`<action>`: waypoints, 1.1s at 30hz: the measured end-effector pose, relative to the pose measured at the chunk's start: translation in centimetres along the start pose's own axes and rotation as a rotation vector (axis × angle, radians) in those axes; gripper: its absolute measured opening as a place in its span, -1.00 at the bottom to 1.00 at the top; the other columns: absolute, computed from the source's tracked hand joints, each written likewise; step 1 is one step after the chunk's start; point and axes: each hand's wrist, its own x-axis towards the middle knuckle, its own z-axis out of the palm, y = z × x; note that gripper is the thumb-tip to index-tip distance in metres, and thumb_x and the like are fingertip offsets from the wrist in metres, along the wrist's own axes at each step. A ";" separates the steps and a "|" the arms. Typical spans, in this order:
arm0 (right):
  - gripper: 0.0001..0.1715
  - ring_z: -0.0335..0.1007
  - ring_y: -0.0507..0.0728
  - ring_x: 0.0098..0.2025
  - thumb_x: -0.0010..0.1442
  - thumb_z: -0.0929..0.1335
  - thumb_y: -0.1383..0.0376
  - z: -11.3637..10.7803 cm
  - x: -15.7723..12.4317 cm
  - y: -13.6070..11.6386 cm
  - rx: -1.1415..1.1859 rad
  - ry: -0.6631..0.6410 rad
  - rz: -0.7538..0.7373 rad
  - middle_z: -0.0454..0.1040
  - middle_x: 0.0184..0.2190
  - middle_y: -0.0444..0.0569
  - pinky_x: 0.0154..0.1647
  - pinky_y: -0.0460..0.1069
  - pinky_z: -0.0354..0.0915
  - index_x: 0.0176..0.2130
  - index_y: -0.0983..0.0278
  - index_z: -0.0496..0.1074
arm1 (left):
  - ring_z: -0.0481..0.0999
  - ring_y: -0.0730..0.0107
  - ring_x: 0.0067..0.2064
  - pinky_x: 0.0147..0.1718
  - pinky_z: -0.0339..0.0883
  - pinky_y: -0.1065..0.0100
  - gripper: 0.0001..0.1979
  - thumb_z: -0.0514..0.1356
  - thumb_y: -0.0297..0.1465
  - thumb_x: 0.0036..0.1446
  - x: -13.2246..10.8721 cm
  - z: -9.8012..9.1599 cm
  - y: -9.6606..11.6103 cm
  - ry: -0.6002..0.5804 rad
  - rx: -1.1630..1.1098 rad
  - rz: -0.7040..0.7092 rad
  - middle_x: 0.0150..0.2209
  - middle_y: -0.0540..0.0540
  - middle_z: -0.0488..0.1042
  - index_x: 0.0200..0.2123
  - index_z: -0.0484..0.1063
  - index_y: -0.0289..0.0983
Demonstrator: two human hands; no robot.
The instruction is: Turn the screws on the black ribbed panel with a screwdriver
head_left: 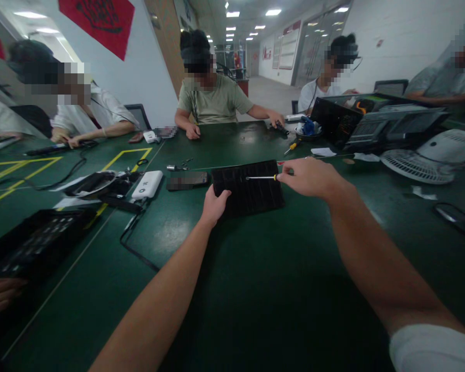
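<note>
My left hand (214,204) grips the left edge of a flat black panel (251,197), its thumb lying over the near face. The panel is tilted up above the green table. In my closed right hand (308,174) is a screwdriver (261,178) with a thin metal shaft and a yellow-tipped handle. Its shaft points left across the panel, and the tip is at a small spot near the panel's upper middle. Whether the tip sits in a screw is too small to tell. My right fingers cover most of the handle.
A dark phone (188,181), a small metal bit (176,168) and a white power bank (148,185) with a cable lie left. On the right are a white fan (406,165) and another yellow screwdriver (292,146). Several people sit around the table; a co-worker's hand (2,297) shows lower left.
</note>
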 end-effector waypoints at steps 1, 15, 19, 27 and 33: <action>-0.51 0.59 0.41 -0.06 0.40 0.28 -0.07 0.1 0.1 0.1 0.006 0.006 -0.004 0.68 -0.14 0.16 -0.15 0.20 0.35 -0.03 0.15 0.65 | 0.63 0.07 -0.08 0.07 0.52 0.04 -0.70 0.35 -0.33 0.06 0.0 0.0 0.1 0.000 -0.004 0.000 -0.15 -0.15 0.65 -0.11 0.58 -0.25; -0.59 0.59 0.42 -0.05 0.30 0.42 -0.06 0.1 0.1 0.2 0.012 0.056 0.009 0.69 -0.14 0.15 -0.14 0.20 0.35 -0.08 0.15 0.67 | 0.64 0.05 -0.02 0.08 0.53 0.04 -0.69 0.34 -0.35 0.10 -0.1 0.0 0.1 -0.024 -0.018 -0.010 -0.08 -0.17 0.66 -0.05 0.57 -0.24; -0.56 0.60 0.42 -0.06 0.32 0.41 -0.07 0.1 0.1 0.1 0.008 0.039 0.027 0.69 -0.14 0.16 -0.12 0.22 0.38 -0.07 0.14 0.70 | 0.64 0.04 -0.01 0.08 0.52 0.04 -0.69 0.34 -0.36 0.10 -0.2 0.0 0.2 -0.026 -0.024 -0.007 -0.07 -0.17 0.66 -0.05 0.57 -0.24; -0.50 0.60 0.45 -0.06 0.32 0.38 -0.11 0.2 0.1 0.2 -0.015 0.032 0.026 0.69 -0.17 0.17 -0.12 0.23 0.39 -0.04 0.15 0.71 | 0.64 0.08 -0.04 0.07 0.51 0.08 -0.72 0.33 -0.36 0.10 -0.4 0.2 0.5 -0.001 0.007 0.001 -0.12 -0.14 0.66 -0.09 0.57 -0.23; -0.50 0.60 0.43 -0.07 0.32 0.36 -0.11 0.4 0.2 0.4 -0.021 0.046 0.014 0.69 -0.17 0.15 -0.14 0.22 0.37 -0.05 0.13 0.70 | 0.65 0.03 0.01 0.14 0.51 0.01 -0.68 0.36 -0.39 0.10 -0.3 0.4 0.2 0.010 -0.010 0.022 -0.06 -0.18 0.67 -0.04 0.54 -0.21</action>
